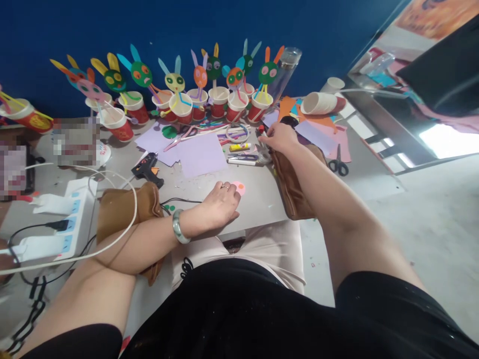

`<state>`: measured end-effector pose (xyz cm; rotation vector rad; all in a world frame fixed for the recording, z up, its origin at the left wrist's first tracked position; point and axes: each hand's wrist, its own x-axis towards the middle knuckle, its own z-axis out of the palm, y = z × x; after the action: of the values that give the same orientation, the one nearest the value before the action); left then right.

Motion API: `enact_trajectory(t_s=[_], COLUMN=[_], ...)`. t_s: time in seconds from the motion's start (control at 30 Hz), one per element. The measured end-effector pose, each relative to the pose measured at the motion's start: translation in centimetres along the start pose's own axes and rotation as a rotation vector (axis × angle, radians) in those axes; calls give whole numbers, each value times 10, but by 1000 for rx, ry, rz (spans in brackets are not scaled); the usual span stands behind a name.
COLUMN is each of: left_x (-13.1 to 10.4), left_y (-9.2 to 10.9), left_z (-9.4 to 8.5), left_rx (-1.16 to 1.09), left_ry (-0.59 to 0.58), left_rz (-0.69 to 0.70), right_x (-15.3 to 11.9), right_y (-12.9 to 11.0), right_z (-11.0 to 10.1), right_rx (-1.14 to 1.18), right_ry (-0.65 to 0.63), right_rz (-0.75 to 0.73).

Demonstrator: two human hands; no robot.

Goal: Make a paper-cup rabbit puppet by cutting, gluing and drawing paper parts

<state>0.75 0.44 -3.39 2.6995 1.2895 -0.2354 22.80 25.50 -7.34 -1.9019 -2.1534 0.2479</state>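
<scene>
My left hand, with a bangle at the wrist, rests at the table's near edge. Its curled fingers touch a small pink paper piece with an orange spot on it. Further right and back, my right hand is closed beside a small red-topped item, above a brown pouch; what its fingers hold is too small to make out. A yellow glue stick and a pen lie to its left. Lilac paper lies between the hands and the cups.
Paper cups with colourful rabbit figures line the blue wall. A black glue gun, a brown cloth item and a white power strip with cables are on the left. Black scissors and a tipped cup are on the right.
</scene>
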Motion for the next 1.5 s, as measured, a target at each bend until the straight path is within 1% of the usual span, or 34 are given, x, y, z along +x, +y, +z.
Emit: enact_trajectory(t_s=[0.13, 0.2, 0.27, 0.33, 0.43, 0.53, 0.63, 0.7, 0.77, 0.8, 0.83, 0.9, 1.0, 1.07, 1.13, 1.23, 1.27, 1.3, 1.37, 1.43, 1.5], left_x=[2, 2, 2, 1, 2, 4, 5, 4, 3, 2, 1, 0, 0, 1, 2, 2, 1, 1, 1, 2, 4], left_y=[1, 2, 2, 2, 2, 2, 4, 4, 4, 4, 4, 4, 5, 6, 7, 10, 11, 12, 13, 13, 13], left_z=[3, 3, 3, 3, 4, 3, 1, 0, 1, 1, 2, 3, 3, 4, 6, 13, 15, 18, 21, 20, 17], left_rx=[5, 0, -2, 2, 4, 7, -9, -29, -42, -46, -49, -58, -68, -60, -49, -30, -24, -21, -22, -37, -64], left_ry=[-3, 5, 10, 11, 6, -24, -59, -62, -41, -28, -18, -13, -21, -28, -32, -15, -3, 10, 23, 1, -46], left_rz=[-10, -17, -16, -15, -15, -22, -37, -44, -38, -30, -20, -9, -12, -18, -18, -36, -47, -56, -68, -68, -73], right_x=[-6, -13, -26, -45, -82, -119, -146, -158, -167, -170, -173, -179, -187, -190, -192, -191, -190, -189, -188, -189, -189], right_y=[-9, -15, -23, -31, -43, -52, -57, -58, -59, -59, -59, -58, -56, -55, -55, -57, -58, -59, -60, -59, -58], right_z=[10, 9, 4, -4, -14, -16, -12, -7, -3, -1, 2, 8, 17, 22, 24, 24, 24, 23, 23, 24, 26], right_rx=[91, 145, 208, 299, 503, 750, 988, 1134, 1193, 1190, 1168, 1052, 803, 738, 764, 766, 737, 699, 633, 618, 617], right_ry=[-39, -6, 71, 137, 235, 259, 136, 9, -103, -128, -123, -38, 133, 184, 156, 41, 26, 29, 76, 110, 102], right_rz=[-50, -76, -117, -169, -234, -274, -266, -278, -321, -351, -381, -409, -373, -342, -331, -339, -344, -348, -346, -342, -350])
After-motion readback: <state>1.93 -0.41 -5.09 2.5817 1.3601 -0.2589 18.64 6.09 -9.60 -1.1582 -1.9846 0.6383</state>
